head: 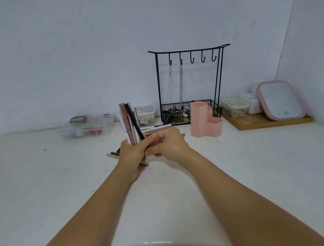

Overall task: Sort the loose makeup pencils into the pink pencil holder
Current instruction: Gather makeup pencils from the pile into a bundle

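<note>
My left hand [133,156] grips a bundle of several makeup pencils [129,121] that stands upright above the white table: pink, white and beige ones. A black pencil [135,123] leans across the bundle, and my right hand [168,144] pinches its lower end right beside my left hand. More loose pencils [154,127] lie flat on the table behind my hands, and two more pencils [113,154] show to the left of my left hand. The pink pencil holder [205,122], made of hexagonal tubes of different heights, stands to the right of my hands.
A black wire rack [190,85] with hooks, hanging chains and a filled basket stands behind the holder. At the left back sits a clear plastic box [87,126], and a small clear tub [146,113] behind the bundle. A wooden board [267,121] with containers and a pink-framed mirror lies right.
</note>
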The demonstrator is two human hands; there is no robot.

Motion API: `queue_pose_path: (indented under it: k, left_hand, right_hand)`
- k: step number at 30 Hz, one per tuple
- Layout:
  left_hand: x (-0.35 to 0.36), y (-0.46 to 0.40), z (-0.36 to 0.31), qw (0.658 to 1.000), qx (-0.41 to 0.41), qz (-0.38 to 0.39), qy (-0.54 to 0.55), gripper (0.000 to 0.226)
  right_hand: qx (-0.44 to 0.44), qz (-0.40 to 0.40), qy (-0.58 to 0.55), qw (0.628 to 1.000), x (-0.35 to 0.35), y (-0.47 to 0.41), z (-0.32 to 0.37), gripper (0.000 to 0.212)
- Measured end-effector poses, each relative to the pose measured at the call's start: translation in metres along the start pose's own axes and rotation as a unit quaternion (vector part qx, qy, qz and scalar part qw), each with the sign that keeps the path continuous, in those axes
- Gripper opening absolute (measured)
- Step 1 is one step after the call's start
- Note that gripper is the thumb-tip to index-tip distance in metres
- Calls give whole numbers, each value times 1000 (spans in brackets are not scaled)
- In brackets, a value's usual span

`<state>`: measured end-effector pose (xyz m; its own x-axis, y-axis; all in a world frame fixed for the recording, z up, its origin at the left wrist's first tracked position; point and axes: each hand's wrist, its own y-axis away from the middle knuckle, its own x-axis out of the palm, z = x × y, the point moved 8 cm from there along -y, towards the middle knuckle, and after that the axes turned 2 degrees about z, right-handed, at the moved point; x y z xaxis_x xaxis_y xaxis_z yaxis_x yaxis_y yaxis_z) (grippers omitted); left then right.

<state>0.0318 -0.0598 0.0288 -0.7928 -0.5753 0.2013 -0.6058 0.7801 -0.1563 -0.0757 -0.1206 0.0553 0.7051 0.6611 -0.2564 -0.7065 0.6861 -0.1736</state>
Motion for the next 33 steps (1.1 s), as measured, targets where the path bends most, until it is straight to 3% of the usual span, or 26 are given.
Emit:
queue_pose_path:
  k: [2,6,12,14,17,19,22,24,27,30,33]
  left_hand:
    - [-4,-4,4,1000,-9,-19,-11,24]
    - [-3,-5,7,999,-26,-21,12,57]
    - [-11,-10,8,999,-22,-27,10,35]
    - [-12,-11,6,999,-22,-35,11,32]
    - [-13,-11,6,999,-24,-39,19,31]
    - [-12,-11,6,999,-24,-29,17,31]
    - [-9,-10,5,999,-23,-17,14,31]
    - [-8,-9,5,1000,-23,-18,7,32]
    - [-9,-8,6,999,-27,-21,2,33]
    - [-7,-6,4,1000,-24,-17,6,34]
    - [2,-2,2,1000,-15,15,8,31]
  right_hand:
    - [-2,-13,12,1000,-2,-1,0,20]
    - [-13,-17,23,1000,1,-3,-2,15]
    - [-26,19,54,998,-9,-6,4,11]
    - [-31,-45,175,983,-36,-12,-2,12]
    - [15,-54,411,910,-57,-18,-25,34]
    - [42,-48,434,899,-61,-20,-38,33]
    - [36,-61,434,898,-64,-22,-39,12]
    - [37,-54,439,896,-64,-22,-39,13]
    - [30,-82,379,921,-70,-22,-34,15]
    - [10,-99,112,989,-70,-15,-15,7]
    - [3,-5,-113,994,-38,-8,4,8]
